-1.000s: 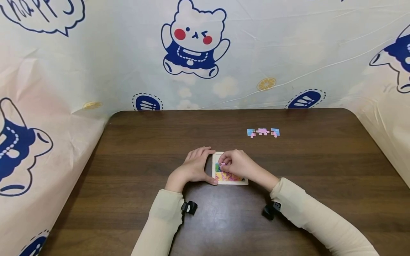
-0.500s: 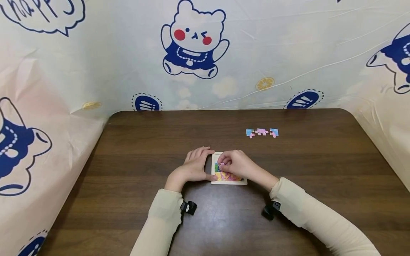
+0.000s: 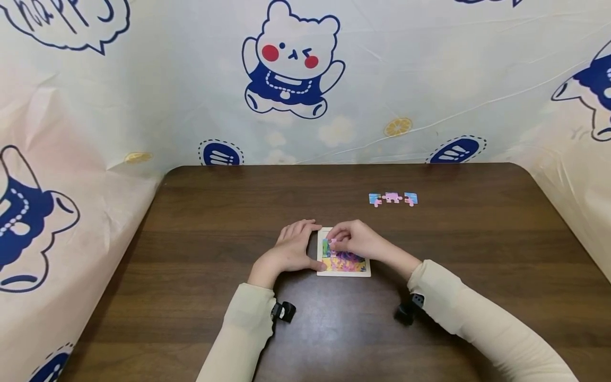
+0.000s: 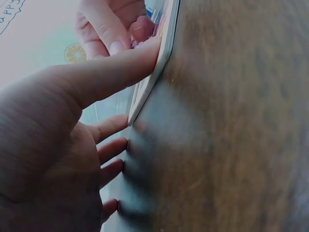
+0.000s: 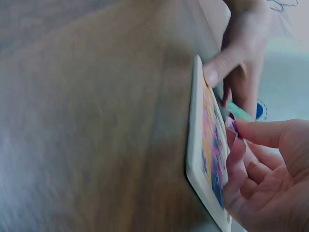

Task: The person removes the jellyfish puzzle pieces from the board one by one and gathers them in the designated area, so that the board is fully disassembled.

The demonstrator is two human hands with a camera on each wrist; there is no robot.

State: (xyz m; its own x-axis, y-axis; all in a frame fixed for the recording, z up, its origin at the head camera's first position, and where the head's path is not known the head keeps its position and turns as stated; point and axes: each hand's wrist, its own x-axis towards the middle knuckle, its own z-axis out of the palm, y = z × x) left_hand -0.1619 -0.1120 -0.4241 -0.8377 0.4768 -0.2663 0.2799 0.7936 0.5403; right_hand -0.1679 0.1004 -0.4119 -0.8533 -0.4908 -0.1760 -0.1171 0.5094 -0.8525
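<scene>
A small jigsaw puzzle in a white-bordered tray point(image 3: 345, 274) lies on the table, its lower rows filled with yellow, pink and purple pieces. My left hand point(image 3: 288, 252) rests at the tray's left side, fingers spread and fairly straight. Its thumb point(image 4: 116, 72) presses on the near corner, and the index finger touches the far corner. Over the tray, my right hand point(image 3: 360, 240) pinches a pink and purple puzzle piece point(image 5: 232, 125) between thumb and finger, beside a green and blue section point(image 3: 325, 248). The curled right fingers hide part of the picture in the head view.
Three loose puzzle pieces lie in a row behind the tray: a blue and pink one point(image 3: 374, 199), a pink one point(image 3: 392, 197) and another blue and pink one point(image 3: 411, 198). The brown table point(image 3: 215, 228) meets a printed cloth backdrop point(image 3: 372, 63) at its far edge.
My right hand has shifted slightly away from me and to the right with the puzzle piece, uncovering more of the picture. My left hand stays at the tray's side.
</scene>
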